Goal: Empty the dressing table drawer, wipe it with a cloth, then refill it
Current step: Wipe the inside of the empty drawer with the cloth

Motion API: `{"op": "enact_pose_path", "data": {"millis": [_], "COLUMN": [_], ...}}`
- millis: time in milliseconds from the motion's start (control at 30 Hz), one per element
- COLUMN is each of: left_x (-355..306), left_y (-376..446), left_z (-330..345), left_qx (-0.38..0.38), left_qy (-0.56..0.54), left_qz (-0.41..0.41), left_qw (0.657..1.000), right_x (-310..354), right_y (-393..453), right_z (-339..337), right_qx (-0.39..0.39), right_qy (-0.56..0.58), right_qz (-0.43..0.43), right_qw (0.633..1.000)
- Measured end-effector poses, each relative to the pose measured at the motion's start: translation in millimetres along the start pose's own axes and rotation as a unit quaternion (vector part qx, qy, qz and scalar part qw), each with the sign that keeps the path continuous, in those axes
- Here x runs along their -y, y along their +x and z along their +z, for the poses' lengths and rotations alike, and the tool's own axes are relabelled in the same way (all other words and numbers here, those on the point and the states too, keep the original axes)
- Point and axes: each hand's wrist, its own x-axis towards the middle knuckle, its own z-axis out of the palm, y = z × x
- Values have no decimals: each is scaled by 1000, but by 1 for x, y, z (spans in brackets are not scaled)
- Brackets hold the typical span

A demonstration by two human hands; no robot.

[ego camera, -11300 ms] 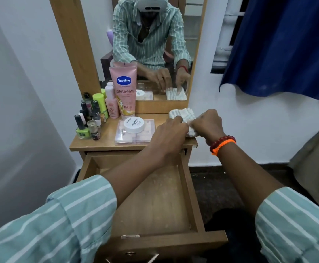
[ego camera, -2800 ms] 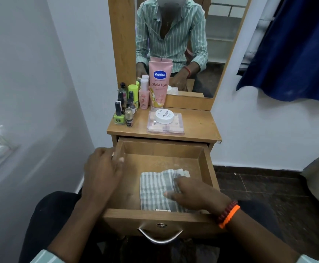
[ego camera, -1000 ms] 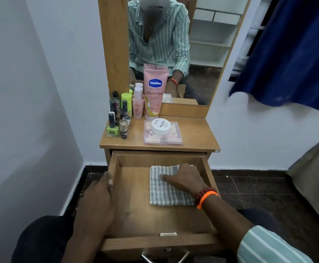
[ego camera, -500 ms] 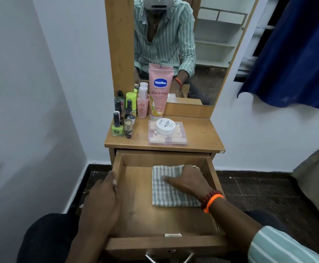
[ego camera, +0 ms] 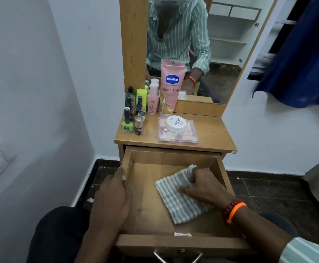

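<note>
The wooden drawer [ego camera: 145, 207] is pulled out, and a grey-and-white striped cloth [ego camera: 181, 204] lies on its floor toward the right side. My right hand [ego camera: 204, 185] presses on the cloth's far part with its fingers spread over it. My left hand [ego camera: 111, 198] rests on the drawer's left wall, fingers over the rim. On the table top stand a pink Vaseline tube [ego camera: 171, 88], a small pink bottle [ego camera: 153, 99], several nail polish bottles [ego camera: 133, 114], and a white jar [ego camera: 176, 123] sitting on a clear flat case [ego camera: 185, 136].
A mirror [ego camera: 202, 44] rises behind the table top and reflects a person in a striped shirt. A white wall stands close on the left. A blue curtain [ego camera: 303, 57] hangs at the right, over a dark tiled floor [ego camera: 265, 192].
The cloth has turned from square to a slant under my right hand and slid toward the drawer's front right. My left hand stays on the left wall.
</note>
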Motion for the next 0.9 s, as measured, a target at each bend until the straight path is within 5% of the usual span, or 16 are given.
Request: {"op": "enact_pose_path", "data": {"millis": [233,433,733,900], "left_x": [-3,-4,0,-3], "left_y": [1,2,2,1], "left_z": [-1,-5,2,1], "left_qx": [10,15,2,12], "left_qy": [18,31,-1,8], "left_qz": [-10,0,-14,-17], "left_qw": [1000,999,1000,1000], "right_x": [37,70,-24,15], "right_y": [17,19,13,23], "right_z": [18,23,5,23], "right_qx": [2,34,-8,-35], "right_qy": [-64,-4,-24,-32], "right_qz": [-83,-161,-10,-53], "right_qw": [994,986,1000,997]}}
